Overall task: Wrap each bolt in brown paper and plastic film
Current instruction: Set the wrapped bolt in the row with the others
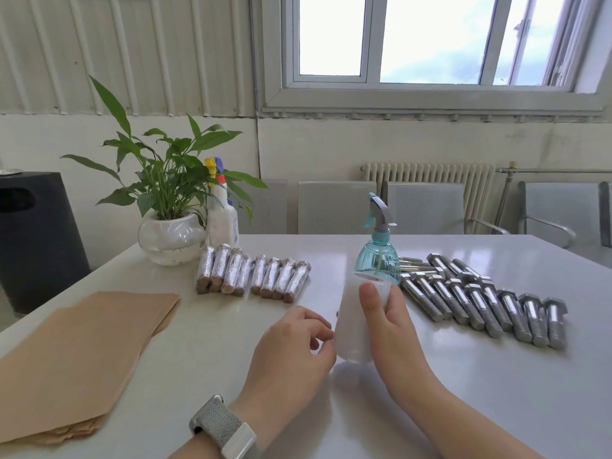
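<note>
Potted plant (pixel 165 180) in glass bowl, white spray bottle (pixel 222 217), teal spray bottle (pixel 378 256), radiator (pixel 427 175), black bin (pixel 36 236)

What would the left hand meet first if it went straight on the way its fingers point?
Probably the film roll in the right hand: the left hand's fingers point right, nearly touching it.

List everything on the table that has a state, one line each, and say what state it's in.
Film roll: held by the right hand.
Left hand: fingertips picking at the roll's edge.
Wrapped bolts: eight, in a row, done.
Bare bolts: unwrapped, lying side by side.
Paper: stacked flat, untouched.
Teal sprayer: upright.
White sprayer: upright.
</note>
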Tool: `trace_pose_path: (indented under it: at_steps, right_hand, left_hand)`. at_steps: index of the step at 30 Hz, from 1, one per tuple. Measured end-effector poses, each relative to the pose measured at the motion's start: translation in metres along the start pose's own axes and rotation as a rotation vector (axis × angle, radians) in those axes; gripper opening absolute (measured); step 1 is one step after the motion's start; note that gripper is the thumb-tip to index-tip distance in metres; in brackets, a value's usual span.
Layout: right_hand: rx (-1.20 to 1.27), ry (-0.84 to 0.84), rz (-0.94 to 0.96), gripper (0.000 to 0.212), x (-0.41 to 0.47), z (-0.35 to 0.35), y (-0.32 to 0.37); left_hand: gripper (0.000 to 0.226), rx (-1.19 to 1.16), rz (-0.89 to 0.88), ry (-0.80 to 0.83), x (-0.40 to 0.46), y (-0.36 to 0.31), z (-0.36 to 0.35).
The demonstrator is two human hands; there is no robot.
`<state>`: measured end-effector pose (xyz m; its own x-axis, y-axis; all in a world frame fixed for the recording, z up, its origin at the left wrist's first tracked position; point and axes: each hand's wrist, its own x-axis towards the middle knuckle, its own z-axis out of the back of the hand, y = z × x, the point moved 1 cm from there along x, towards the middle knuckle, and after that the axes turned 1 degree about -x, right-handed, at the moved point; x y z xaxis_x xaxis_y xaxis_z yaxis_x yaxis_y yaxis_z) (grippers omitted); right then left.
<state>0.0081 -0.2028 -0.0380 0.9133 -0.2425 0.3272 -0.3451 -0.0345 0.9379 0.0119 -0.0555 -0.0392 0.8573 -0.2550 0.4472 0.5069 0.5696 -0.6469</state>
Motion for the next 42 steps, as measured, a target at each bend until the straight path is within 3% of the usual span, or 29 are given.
trace_pose_path:
  at_steps: [9,13,25,31,42]
  right_hand:
    - [-0.004,-0.048,-0.036,0.053,0.0028,0.0031,-0.0009]
    - [0.000,-0.063,-0.038,0.053,0.0029,0.0038,-0.0010]
    - [0.005,-0.102,-0.028,0.055,0.0021,0.0025,-0.0020]
    - [-0.008,-0.085,-0.012,0.051,0.0024,0.0015,-0.0013]
    - [-0.050,-0.084,0.038,0.048,0.0002,-0.0005,0.0029]
  left_hand:
    - [0.008,0.080,0.050,-0.033,-0.0002,-0.0019,0.0021]
    - [0.018,0.009,0.022,0.060,-0.0019,-0.0024,-0.0012]
    - [0.011,0.026,0.075,-0.084,-0.0016,-0.0057,-0.0025]
    - [0.016,0.022,0.063,0.038,-0.0022,-0.0054,-0.0031]
    - [0.017,0.024,0.030,-0.022,-0.0026,-0.0095,0.0013]
